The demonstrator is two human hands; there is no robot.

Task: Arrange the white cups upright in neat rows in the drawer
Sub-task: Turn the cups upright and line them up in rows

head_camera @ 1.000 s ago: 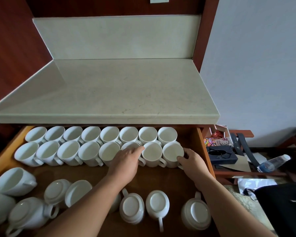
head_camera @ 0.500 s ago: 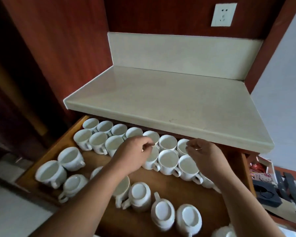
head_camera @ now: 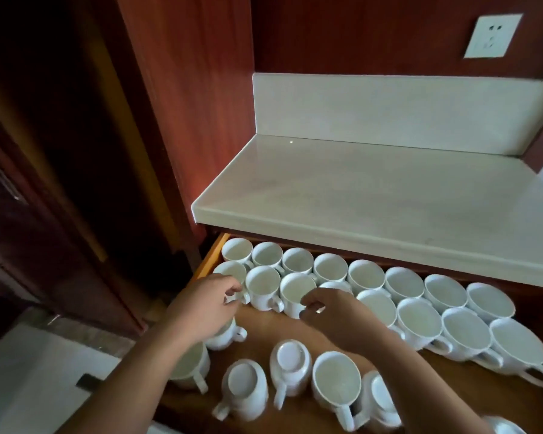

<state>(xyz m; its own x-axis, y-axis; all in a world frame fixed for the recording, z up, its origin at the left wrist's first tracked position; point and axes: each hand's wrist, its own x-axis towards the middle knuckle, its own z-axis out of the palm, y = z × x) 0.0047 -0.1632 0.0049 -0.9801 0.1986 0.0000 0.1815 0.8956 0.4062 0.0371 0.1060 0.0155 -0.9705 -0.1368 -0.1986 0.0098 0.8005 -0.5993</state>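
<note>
Two rows of upright white cups fill the back of the wooden drawer (head_camera: 211, 256): a back row (head_camera: 365, 274) and a second row (head_camera: 419, 317). My left hand (head_camera: 206, 310) is at the left end of the second row, its curled fingers pinching the handle of the leftmost cup (head_camera: 231, 271). My right hand (head_camera: 331, 311) curls its fingers against the side of the third cup (head_camera: 297, 291); that cup's handle is hidden. Loose cups lie nearer me, some upside down (head_camera: 290, 360) (head_camera: 243, 383), one with its mouth up (head_camera: 336, 380).
A pale stone countertop (head_camera: 389, 195) overhangs the back of the drawer, close above the back row. Red-brown wood panels rise at the left, and a wall socket (head_camera: 492, 36) is at the top right. Dark cabinet doors (head_camera: 29, 214) stand at the far left.
Both hands have moved left along the second row, from its right end to its left end. The view has swung left with them.
</note>
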